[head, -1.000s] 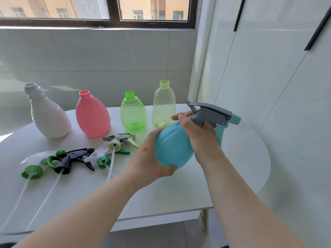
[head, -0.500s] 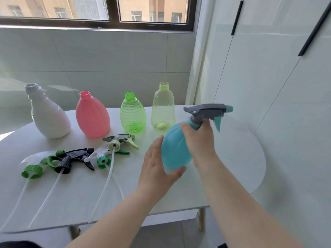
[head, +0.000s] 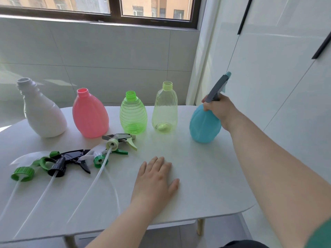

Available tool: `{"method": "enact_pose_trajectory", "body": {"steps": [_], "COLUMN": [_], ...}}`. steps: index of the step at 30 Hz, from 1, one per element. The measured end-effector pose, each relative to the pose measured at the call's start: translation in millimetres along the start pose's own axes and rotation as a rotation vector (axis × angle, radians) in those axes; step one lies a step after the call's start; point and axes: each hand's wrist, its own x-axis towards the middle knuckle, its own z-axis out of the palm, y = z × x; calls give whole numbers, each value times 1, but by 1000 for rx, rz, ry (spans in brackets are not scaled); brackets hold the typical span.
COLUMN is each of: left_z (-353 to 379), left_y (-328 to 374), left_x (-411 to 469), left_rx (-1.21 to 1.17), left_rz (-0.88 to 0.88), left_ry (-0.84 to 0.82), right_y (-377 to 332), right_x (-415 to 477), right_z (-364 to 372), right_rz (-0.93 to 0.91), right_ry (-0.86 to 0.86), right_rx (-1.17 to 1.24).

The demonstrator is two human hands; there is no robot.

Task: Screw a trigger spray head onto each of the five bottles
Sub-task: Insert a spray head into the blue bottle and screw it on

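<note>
At far right of the counter (head: 206, 176): blue bottle (head: 204, 126), head fitted, my right grip (head: 219, 109) wrapped around its neck to stand it in the row. Left grip (head: 155, 178) flat, empty, beside four loose heads (head: 118, 140); four bottles (head: 132, 113) uncapped.

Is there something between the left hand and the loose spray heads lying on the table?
Nothing visible. The left hand lies flat on the table, and only bare tabletop separates it from the nearest spray head, which lies to its left and further from the person.
</note>
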Motion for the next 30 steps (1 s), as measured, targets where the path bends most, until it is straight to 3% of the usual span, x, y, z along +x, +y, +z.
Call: {"method": "enact_pose_trajectory", "body": {"steps": [7, 10, 21, 30], "left_z": [2, 2, 0, -4], "left_y": [0, -1, 1, 2], "left_x": [2, 2, 1, -2], "left_rx": [6, 8, -14, -39], "left_rz": [-2, -2, 5, 0], "left_ry": [20, 23, 37, 24], "right_y": [17, 30, 29, 28], "right_x": [27, 28, 29, 6], "right_z": [7, 13, 9, -4], "right_rz": [-40, -6, -126, -49], "right_ry": [-35, 29, 27, 98], "right_rx": [-18, -87, -26, -44]}}
